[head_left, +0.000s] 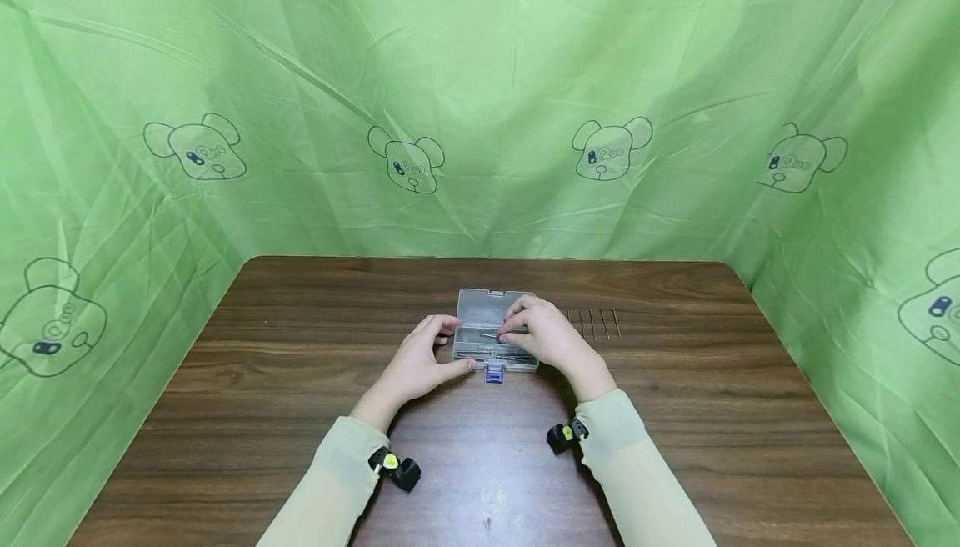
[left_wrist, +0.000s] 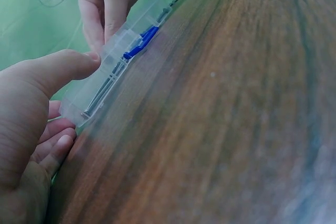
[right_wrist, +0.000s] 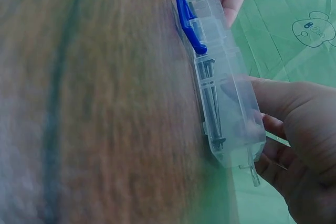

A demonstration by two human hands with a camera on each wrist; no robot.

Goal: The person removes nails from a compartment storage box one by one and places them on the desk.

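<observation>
A small clear plastic box (head_left: 491, 330) is seen lying open near the middle of the brown wooden table (head_left: 300, 414), its lid laid back toward the far edge and a blue latch (head_left: 493, 374) sticking out from its near side. The box is steadied by the left hand (head_left: 420, 363) at its left end: in the left wrist view the thumb (left_wrist: 58, 69) is pressed against the near corner of the box (left_wrist: 113, 74) while the other fingers are curled around the end, so the end is clasped between them. Over the right half of the box the right hand (head_left: 543, 334) is held, and a thin dark nail (head_left: 491, 334) is pinched between its fingertips just above the tray. In the right wrist view the right hand (right_wrist: 294, 140) is seen behind the transparent wall of the box (right_wrist: 220, 93), several nails (right_wrist: 212, 98) are shown lying lengthwise inside, and the blue latch (right_wrist: 189, 24) is visible on the side facing the table. More nails (head_left: 592, 323) are laid out in a row on the table just to the right of the box, parallel to one another and apart from the hand. The table is enclosed on three sides by a green cloth (head_left: 480, 97) printed with outlined bear heads. Pale sleeves (head_left: 637, 464) are worn on both forearms, with small black and yellow devices (head_left: 393, 468) strapped at the wrists.
</observation>
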